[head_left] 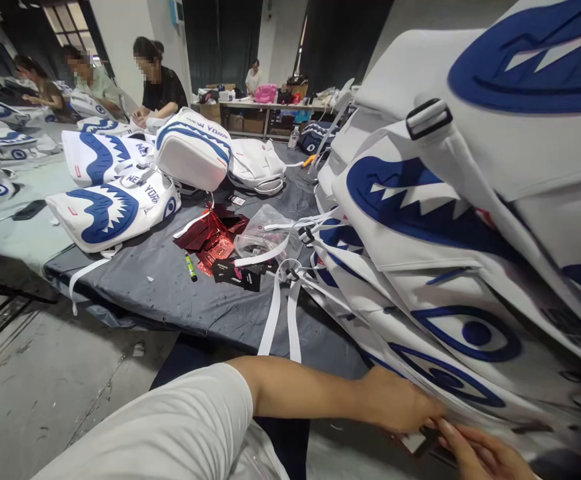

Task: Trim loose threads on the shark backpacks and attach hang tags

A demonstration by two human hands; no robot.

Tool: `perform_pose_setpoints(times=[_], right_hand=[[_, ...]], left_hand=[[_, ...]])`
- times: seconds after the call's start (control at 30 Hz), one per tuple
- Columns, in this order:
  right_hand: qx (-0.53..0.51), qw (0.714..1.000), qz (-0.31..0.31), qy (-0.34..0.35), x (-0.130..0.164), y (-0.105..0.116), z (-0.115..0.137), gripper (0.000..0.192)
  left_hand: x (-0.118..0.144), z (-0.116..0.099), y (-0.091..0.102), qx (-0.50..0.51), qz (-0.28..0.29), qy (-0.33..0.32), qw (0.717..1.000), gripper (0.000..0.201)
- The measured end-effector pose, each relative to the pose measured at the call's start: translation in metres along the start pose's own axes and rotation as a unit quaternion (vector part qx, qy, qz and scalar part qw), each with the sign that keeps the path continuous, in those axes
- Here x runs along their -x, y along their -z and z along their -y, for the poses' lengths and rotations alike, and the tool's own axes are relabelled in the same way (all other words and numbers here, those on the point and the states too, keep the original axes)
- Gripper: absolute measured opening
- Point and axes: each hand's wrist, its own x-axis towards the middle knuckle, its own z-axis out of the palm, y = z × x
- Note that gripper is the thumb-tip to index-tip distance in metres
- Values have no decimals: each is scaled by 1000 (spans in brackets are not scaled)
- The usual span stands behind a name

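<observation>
Down at the bottom edge, the left hand (400, 403) and the right hand (485, 453) are meeting at the lowest white backpack (470, 333) of a tilted stack, both pinching a small dark tag (417, 441) just under its blue eye print. Straps are trailing over the grey-covered table (170, 287), where red cards (210, 237) and a plastic bag (265, 230) are lying.
</observation>
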Motion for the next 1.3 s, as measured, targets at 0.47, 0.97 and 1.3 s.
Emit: perform_pose_setpoints(times=[0.47, 0.97, 1.3], right_hand=[[-12, 995, 37, 93, 7, 2, 3, 42], [-59, 995, -1, 84, 10, -1, -4, 35], [-83, 995, -24, 49, 8, -4, 1, 44]], left_hand=[[11, -6, 12, 93, 27, 58, 994, 27], [6, -25, 10, 11, 24, 73, 997, 24], [13, -16, 12, 22, 18, 50, 998, 26]])
